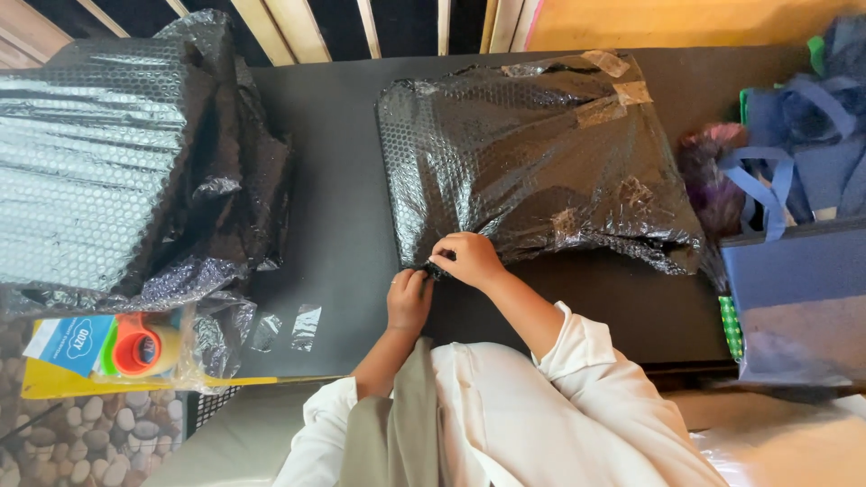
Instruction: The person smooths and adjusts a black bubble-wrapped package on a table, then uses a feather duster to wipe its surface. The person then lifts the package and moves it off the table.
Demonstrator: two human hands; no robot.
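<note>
Hands at a wrapped parcel on a dark tabletop.
Right hand [465, 259] pinches the near edge of the black bubble-wrapped parcel [532, 153]; left hand [409, 300] is curled narrow just beside it, contents indiscernible. Black table [338, 216] mid-frame; loose bubble wrap [108, 162] left, blue bag [798, 298] right, wooden slats [289, 27] behind.

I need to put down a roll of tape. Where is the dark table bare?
Bare strip of the table between the bubble-wrap roll and the wrapped parcel; another below the parcel, right of the right hand. Crowded by the blue bags and near the left hand.
</note>
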